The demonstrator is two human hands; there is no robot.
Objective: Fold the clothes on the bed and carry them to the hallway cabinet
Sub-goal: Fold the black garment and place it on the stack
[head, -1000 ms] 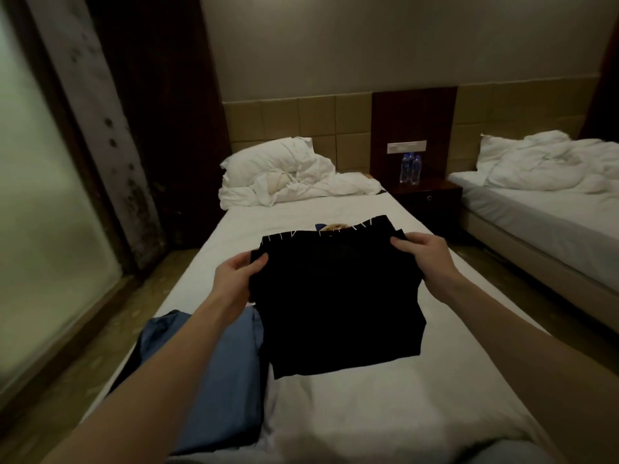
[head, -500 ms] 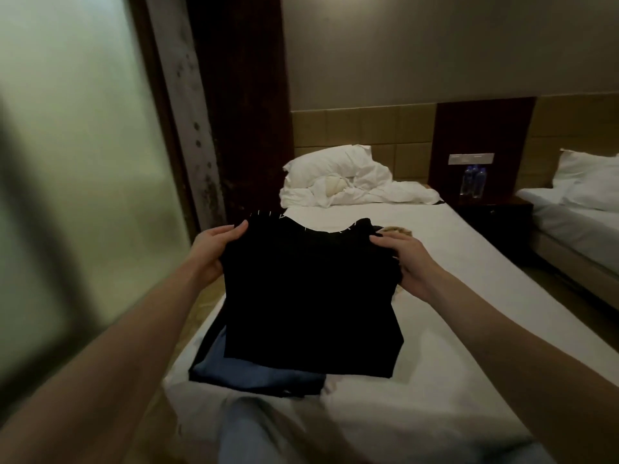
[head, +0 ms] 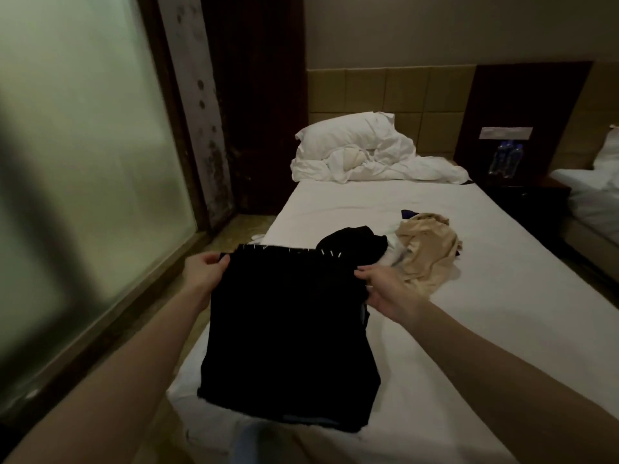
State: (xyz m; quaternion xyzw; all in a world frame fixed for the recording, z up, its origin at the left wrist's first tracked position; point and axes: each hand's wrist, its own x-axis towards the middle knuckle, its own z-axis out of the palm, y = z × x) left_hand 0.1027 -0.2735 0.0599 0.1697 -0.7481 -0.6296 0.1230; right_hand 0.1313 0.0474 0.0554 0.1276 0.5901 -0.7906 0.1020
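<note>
A folded black garment [head: 288, 336] lies at the near left corner of the white bed [head: 469, 329], covering a blue garment whose edge [head: 318, 420] peeks out beneath it. My left hand [head: 204, 272] pinches the black garment's far left corner. At its far right corner my right hand [head: 388, 289] holds the edge. Just beyond lie a crumpled black garment [head: 351, 244] and a beige garment [head: 425, 249], both unfolded, in the middle of the bed.
A pillow and bunched white duvet [head: 361, 152] sit at the head of the bed. A frosted glass wall [head: 83, 162] runs along the left. A dark nightstand with two water bottles [head: 504, 160] stands right of the bed, then a second bed [head: 589, 195].
Both hands carried the black garment to the left and laid it over the blue garment at the bed's corner. The view swung left, and the unfolded pile came into sight.
</note>
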